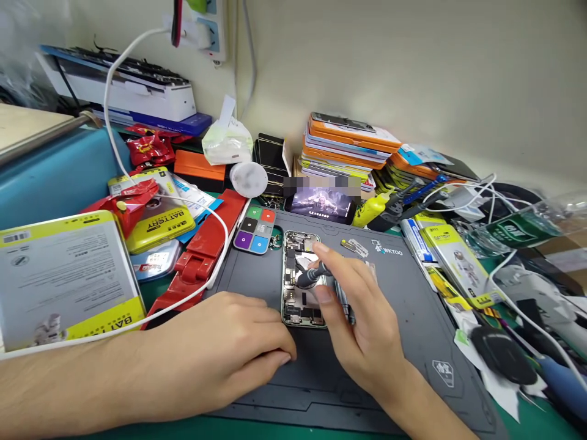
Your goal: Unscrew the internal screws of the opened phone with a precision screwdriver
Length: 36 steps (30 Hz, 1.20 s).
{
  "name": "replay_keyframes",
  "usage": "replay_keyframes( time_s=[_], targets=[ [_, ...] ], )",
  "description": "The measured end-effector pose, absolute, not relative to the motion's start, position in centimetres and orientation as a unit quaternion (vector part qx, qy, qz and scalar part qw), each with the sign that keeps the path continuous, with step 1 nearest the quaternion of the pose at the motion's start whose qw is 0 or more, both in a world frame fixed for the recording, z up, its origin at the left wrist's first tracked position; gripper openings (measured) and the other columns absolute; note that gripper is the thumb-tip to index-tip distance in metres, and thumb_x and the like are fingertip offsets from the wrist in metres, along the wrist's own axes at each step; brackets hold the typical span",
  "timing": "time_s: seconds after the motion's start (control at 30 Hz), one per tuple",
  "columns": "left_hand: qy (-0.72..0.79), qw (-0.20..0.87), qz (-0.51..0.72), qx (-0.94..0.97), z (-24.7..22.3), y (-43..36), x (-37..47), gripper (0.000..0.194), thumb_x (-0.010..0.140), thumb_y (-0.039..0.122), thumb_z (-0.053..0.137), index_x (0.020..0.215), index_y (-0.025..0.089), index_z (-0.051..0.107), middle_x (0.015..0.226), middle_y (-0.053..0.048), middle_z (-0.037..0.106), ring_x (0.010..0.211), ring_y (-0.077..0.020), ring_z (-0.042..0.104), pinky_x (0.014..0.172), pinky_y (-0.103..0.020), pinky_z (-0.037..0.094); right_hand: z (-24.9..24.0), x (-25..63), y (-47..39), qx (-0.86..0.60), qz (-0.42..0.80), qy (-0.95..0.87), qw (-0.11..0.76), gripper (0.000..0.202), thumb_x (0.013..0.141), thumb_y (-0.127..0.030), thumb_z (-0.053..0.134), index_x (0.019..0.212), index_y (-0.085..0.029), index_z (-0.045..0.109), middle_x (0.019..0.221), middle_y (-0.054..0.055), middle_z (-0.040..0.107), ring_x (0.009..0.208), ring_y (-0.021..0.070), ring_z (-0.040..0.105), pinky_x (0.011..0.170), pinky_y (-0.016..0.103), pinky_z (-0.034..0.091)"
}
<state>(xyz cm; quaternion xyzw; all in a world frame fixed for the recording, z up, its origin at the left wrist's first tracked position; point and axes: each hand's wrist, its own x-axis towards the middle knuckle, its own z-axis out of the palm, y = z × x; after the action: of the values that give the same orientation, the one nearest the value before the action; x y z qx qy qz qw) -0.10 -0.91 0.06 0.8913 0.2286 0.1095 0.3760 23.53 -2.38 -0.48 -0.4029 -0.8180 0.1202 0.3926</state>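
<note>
An opened phone (292,296) with its inner parts showing lies upright in the view on the dark grey mat (394,379). My right hand (362,299) pinches a dark screwdriver (312,276) between thumb and fingers, its end over the middle of the phone. The screwdriver's exact contact point is too small to tell. Curled at the phone's lower left corner, my left hand (243,348) rests on the mat with its fingers bent inward; whether anything is inside them is hidden. Another dark tool (343,302) lies partly behind my right hand.
A coloured screw tray (254,230) sits left of the phone. Behind stands a lit phone screen (321,205), near a yellow bottle (373,209) and stacked orange boxes (351,143). A white cable (225,244) crosses the left side. Battery packages (461,263) lie right.
</note>
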Motion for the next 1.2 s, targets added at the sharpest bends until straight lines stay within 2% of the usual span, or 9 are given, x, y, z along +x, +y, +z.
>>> replay_keyframes(
  time_s=[0.2,0.43,0.5,0.6,0.67,0.77,0.9,1.1,1.2],
  targets=[
    [0.228,0.377,0.109,0.891,0.1,-0.9,-0.2,0.018,0.107,0.024,0.052,0.114,0.025,0.068,0.103,0.002,0.074,0.093,-0.0166,0.07,0.082,-0.028,0.047,-1.0,23.3,-2.3,-0.393,0.154,-0.819,0.388,0.076,0.103,-0.005,0.056,0.167,-0.033,0.026,0.15,0.007,0.059,0.132,0.0248,0.058,0.111,0.045,0.049],
    [0.237,0.288,0.184,0.91,-0.1,-1.0,-0.1,0.02,0.109,0.025,0.05,0.117,0.026,0.068,0.108,0.001,0.071,0.096,-0.019,0.066,0.084,-0.033,0.048,-2.1,22.9,-2.1,-0.378,0.14,-0.824,0.398,0.08,0.1,0.001,0.058,0.165,-0.032,0.028,0.128,0.008,0.068,0.109,0.0233,0.068,0.095,0.041,0.058],
    [0.237,0.238,0.177,0.925,-0.1,-1.2,0.0,0.019,0.108,0.028,0.052,0.118,0.023,0.067,0.119,-0.003,0.068,0.107,-0.0239,0.065,0.09,-0.038,0.05,-2.3,22.9,-2.1,-0.372,0.137,-0.825,0.402,0.08,0.099,0.003,0.058,0.165,-0.031,0.029,0.123,0.008,0.068,0.104,0.0229,0.069,0.09,0.04,0.059],
    [0.229,0.172,0.145,0.947,-0.3,-1.5,0.1,0.025,0.106,0.031,0.056,0.127,0.02,0.064,0.136,-0.008,0.063,0.119,-0.0301,0.06,0.097,-0.047,0.051,-2.4,23.0,-2.2,-0.373,0.138,-0.809,0.432,0.079,0.098,0.005,0.058,0.165,-0.029,0.03,0.127,0.009,0.065,0.11,0.023,0.068,0.092,0.04,0.059],
    [0.227,0.151,0.144,0.951,-0.4,-1.6,0.1,0.028,0.107,0.029,0.052,0.132,0.02,0.062,0.136,-0.007,0.064,0.118,-0.0289,0.061,0.096,-0.047,0.053,-2.2,23.1,-2.4,-0.383,0.142,-0.778,0.478,0.077,0.098,0.004,0.058,0.163,-0.029,0.032,0.128,0.01,0.063,0.114,0.0234,0.067,0.093,0.04,0.059],
    [0.242,0.141,0.175,0.944,-0.6,-1.6,0.2,0.029,0.11,0.024,0.045,0.131,0.019,0.064,0.128,-0.005,0.069,0.113,-0.0249,0.064,0.093,-0.043,0.054,-1.7,23.2,-2.5,-0.397,0.165,-0.727,0.535,0.072,0.098,0.002,0.057,0.16,-0.029,0.036,0.12,0.009,0.063,0.107,0.0227,0.067,0.086,0.04,0.062],
    [0.263,0.106,0.199,0.938,-0.7,-1.5,0.1,0.03,0.11,0.022,0.042,0.123,0.017,0.069,0.129,-0.005,0.071,0.113,-0.0257,0.065,0.09,-0.044,0.055,-1.5,23.0,-2.7,-0.409,0.205,-0.704,0.543,0.067,0.1,-0.002,0.056,0.158,-0.03,0.036,0.119,0.01,0.061,0.1,0.0223,0.066,0.073,0.036,0.064],
    [0.272,0.119,0.197,0.934,-0.5,-1.4,0.0,0.033,0.11,0.024,0.042,0.123,0.018,0.072,0.127,-0.004,0.073,0.11,-0.0252,0.068,0.088,-0.044,0.055,-2.2,23.0,-3.2,-0.394,0.203,-0.74,0.506,0.072,0.098,0.003,0.055,0.16,-0.027,0.035,0.134,0.012,0.056,0.108,0.022,0.065,0.089,0.042,0.062],
    [0.271,0.117,0.194,0.936,-0.3,-1.4,-0.1,0.032,0.11,0.023,0.044,0.12,0.018,0.074,0.127,-0.004,0.073,0.11,-0.026,0.068,0.088,-0.044,0.054,-2.2,23.2,-3.4,-0.377,0.208,-0.758,0.49,0.075,0.096,0.006,0.055,0.161,-0.025,0.034,0.133,0.012,0.058,0.109,0.0212,0.065,0.089,0.04,0.06]
  ],
)
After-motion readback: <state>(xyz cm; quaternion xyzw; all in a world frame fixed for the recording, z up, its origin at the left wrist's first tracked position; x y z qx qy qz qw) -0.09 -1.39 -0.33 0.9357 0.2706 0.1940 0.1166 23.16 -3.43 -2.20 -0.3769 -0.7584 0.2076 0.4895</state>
